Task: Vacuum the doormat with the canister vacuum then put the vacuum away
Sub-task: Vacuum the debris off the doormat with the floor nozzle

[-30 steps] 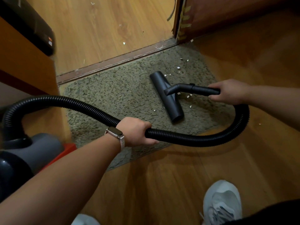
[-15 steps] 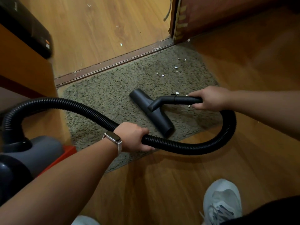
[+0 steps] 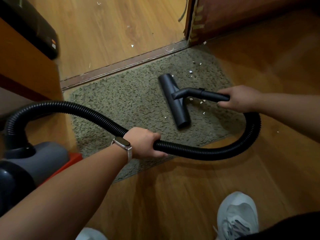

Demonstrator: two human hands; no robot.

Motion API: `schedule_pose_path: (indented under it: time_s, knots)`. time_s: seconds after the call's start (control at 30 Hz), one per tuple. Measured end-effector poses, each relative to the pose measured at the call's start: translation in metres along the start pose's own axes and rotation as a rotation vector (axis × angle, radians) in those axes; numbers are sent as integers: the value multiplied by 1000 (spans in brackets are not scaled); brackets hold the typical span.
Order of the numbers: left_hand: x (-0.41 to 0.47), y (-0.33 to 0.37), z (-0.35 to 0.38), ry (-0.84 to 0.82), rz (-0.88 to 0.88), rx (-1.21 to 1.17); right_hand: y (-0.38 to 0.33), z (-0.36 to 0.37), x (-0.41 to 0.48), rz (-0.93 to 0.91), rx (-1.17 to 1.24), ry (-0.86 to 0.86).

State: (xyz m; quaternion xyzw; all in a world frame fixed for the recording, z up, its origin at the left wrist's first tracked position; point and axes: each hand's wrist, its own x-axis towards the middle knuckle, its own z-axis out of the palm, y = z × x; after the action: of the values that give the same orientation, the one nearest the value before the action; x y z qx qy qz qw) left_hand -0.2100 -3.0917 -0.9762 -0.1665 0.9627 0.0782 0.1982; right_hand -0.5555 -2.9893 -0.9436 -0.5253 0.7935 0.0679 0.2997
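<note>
Presently, right hand (image 3: 241, 98) closed on the rigid wand (image 3: 206, 94); left hand (image 3: 145, 142) clasping the limp corrugated hose (image 3: 225, 149); floor nozzle (image 3: 174, 101) near the doormat's (image 3: 121, 101) right edge.

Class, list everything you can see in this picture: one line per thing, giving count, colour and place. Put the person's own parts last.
doormat: one, grey-green, on the floor against the threshold.
floor nozzle: one, black, lying on the doormat's right half.
hose: one, black and ribbed, curving from the canister to the nozzle's tube.
canister vacuum: one, grey and black with a red part, lower left.
paper scraps: several, white, on the doormat near the nozzle and on the floor beyond.
threshold strip: one, brown, across the doorway.
black object: one, upper left; what it is cannot be told.
watch: one, pale band, left wrist.
shoes: two, light grey, bottom edge.
left hand: gripping the hose.
right hand: gripping the nozzle's tube.
</note>
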Motion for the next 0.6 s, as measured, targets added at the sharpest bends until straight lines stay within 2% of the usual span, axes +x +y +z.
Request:
schedule_pose_path:
  time_s: [0.3, 0.6]
  knots:
    - [-8, -2, 6, -27, 45, 33, -42, 14, -1, -174, -124, -55]
    - [-7, -1, 0, 6, 40, 34, -32, 3, -7, -197, -137, -116]
